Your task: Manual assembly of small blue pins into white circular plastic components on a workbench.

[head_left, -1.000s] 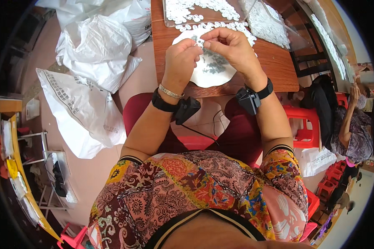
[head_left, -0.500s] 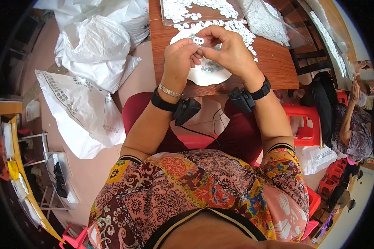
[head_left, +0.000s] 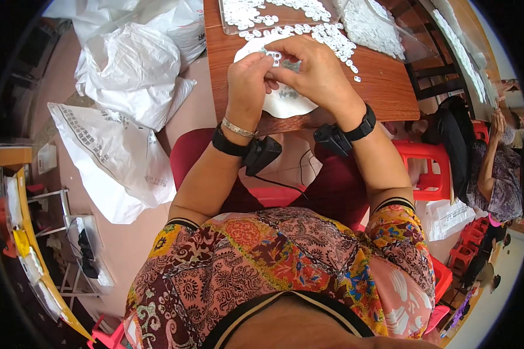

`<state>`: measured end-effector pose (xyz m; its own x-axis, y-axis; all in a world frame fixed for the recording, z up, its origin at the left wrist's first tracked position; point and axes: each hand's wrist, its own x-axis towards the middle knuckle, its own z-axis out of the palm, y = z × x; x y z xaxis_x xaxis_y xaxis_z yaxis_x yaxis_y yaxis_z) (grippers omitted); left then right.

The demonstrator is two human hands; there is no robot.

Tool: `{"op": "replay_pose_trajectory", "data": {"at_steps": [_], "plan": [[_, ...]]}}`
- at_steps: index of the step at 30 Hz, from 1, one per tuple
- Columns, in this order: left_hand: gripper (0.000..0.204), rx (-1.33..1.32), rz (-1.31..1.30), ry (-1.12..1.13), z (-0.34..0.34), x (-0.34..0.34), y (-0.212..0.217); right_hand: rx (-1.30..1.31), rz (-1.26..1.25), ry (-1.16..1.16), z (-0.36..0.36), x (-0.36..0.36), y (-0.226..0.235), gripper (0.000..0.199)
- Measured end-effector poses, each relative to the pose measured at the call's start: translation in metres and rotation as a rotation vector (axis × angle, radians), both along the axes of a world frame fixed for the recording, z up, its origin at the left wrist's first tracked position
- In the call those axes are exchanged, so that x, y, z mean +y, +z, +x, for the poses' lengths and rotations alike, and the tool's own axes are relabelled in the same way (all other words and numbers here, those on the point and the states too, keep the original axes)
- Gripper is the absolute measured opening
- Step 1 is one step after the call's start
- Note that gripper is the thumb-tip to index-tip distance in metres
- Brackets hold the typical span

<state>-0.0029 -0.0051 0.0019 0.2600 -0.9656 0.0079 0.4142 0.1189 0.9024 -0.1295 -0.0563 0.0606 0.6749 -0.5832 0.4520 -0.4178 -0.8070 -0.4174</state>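
Note:
A small white plastic piece with round holes (head_left: pixel 275 56) is held between both my hands above the table. My left hand (head_left: pixel 249 80) pinches its left side with thumb and forefinger. From the other side my right hand (head_left: pixel 317 71) grips it, forefinger arched over the top and thumb below. Beneath my hands lies a white round sheet or dish (head_left: pixel 288 109) bearing a pile of tiny grey parts (head_left: pixel 286 93), partly hidden by my fingers. Loose white pieces (head_left: pixel 335 43) of similar look are scattered beyond it.
The brown wooden table (head_left: pixel 384 87) also carries a clear tray (head_left: pixel 229 28) and a clear container (head_left: pixel 371 29), both full of white pieces. White sacks (head_left: pixel 128 70) stand left on the floor. A red stool (head_left: pixel 428 168) is at right, near another person (head_left: pixel 495 168).
My right hand has shifted slightly left and closed in on the white piece, which now sits turned a little between the fingertips. My left hand has barely moved.

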Motion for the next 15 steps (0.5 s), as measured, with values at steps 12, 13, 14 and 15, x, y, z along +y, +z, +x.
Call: {"op": "replay_pose_trajectory", "data": {"at_steps": [12, 13, 14, 15], "plan": [[0.026, 0.014, -0.064, 0.035, -0.0010, 0.0041, 0.0051, 0.014, -0.092, 0.015, 0.0004, 0.0002, -0.0018, 0.022], [0.026, 0.014, -0.064, 0.034, -0.0004, 0.0046, 0.0051, 0.011, -0.097, 0.025, 0.0006, -0.0002, -0.0024, 0.022], [0.026, -0.025, -0.072, 0.038, 0.0008, 0.0051, 0.0050, 0.011, -0.097, 0.024, 0.0009, -0.0006, -0.0030, 0.022], [0.026, -0.065, -0.081, 0.042, 0.0015, 0.0054, 0.0051, -0.002, -0.080, 0.035, 0.0013, -0.0011, -0.0034, 0.021]]}}
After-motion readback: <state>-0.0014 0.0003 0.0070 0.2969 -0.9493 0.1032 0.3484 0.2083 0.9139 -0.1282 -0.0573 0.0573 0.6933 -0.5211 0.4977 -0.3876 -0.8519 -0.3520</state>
